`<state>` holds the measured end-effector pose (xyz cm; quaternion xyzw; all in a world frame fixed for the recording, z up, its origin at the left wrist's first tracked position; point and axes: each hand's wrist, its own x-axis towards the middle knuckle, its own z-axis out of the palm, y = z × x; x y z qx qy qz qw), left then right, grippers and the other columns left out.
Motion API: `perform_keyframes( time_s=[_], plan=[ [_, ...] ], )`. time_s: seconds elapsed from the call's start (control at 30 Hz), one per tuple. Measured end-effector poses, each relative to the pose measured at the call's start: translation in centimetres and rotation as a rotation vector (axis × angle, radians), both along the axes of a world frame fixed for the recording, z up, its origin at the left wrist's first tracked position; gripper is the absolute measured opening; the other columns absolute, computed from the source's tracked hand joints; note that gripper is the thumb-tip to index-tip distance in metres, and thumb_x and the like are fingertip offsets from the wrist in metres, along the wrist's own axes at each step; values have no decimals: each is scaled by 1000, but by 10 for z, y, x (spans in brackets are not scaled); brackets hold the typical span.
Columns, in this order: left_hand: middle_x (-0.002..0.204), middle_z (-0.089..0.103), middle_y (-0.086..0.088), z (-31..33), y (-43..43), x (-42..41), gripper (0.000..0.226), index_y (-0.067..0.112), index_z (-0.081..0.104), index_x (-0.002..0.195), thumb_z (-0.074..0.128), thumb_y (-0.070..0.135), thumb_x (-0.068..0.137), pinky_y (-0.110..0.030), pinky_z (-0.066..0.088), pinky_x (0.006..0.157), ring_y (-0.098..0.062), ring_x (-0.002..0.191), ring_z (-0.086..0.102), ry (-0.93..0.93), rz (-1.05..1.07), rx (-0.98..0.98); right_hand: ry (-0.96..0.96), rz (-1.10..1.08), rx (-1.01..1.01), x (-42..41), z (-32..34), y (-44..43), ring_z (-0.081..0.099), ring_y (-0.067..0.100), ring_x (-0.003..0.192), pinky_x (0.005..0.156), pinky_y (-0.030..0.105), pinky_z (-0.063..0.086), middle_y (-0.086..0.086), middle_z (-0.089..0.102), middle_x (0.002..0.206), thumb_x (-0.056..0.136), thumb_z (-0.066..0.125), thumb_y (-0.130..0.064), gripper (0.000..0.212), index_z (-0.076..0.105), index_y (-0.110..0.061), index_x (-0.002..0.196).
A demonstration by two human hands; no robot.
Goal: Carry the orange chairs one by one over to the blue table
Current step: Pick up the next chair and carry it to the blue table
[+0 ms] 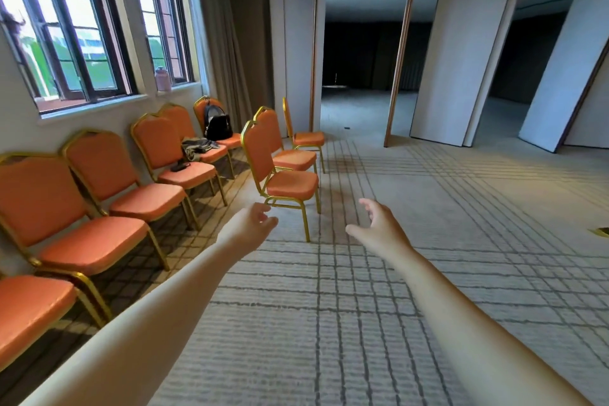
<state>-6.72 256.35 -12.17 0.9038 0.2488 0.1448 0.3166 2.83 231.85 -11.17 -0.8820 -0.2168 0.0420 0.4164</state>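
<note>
Both arms stretch out over the patterned carpet (428,241), and the left hand (255,221) and right hand (375,224) hang released, fingers loosely spread and grasping nothing, near the nearest orange chair (290,183). That chair stands on the carpet at the front of a short line of three, apart from the longer row of orange chairs (145,201) under the windows (82,43), where a black bag (217,127) sits on a far seat
</note>
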Motion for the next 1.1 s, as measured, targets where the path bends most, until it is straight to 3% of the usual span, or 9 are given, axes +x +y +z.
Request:
perform_keyframes(
  time_s=[0.27,0.4,0.57,0.8,1.1],
  plan=[
    [112,62,4,9,130,212,41,23,56,124,54,46,90,-28,44,71,-12,92,58,-2,-30,-14,-12,4,-11,188,-6,131,36,19,140,108,39,38,1,31,156,84,67,-37,73,34,-27,148],
    [101,62,9,-7,174,301,30,26,59,115,53,42,90,-26,42,60,-6,81,57,36,-45,-13,19,-24,-27,271,-21,172,36,19,140,109,39,38,2,33,155,83,68,-37,73,36,-26,148],
    [108,62,9,-36,224,415,34,28,57,119,54,44,89,-28,46,69,-9,89,59,67,-75,-26,57,-50,-33,390,-45,222,37,19,140,108,38,38,1,35,154,83,67,-39,72,36,-28,147],
    [111,60,6,-50,290,599,38,27,57,122,52,45,88,-25,48,63,-3,79,58,103,-20,-45,64,-14,-47,589,-58,299,39,22,139,109,42,39,4,37,153,82,68,-36,73,37,-26,147],
    [120,60,4,-82,346,778,45,23,52,131,53,42,90,-32,55,76,-10,87,63,162,37,-102,136,67,-97,779,-86,373,40,22,137,105,41,40,4,35,153,81,68,-40,73,37,-28,147]
  ],
)
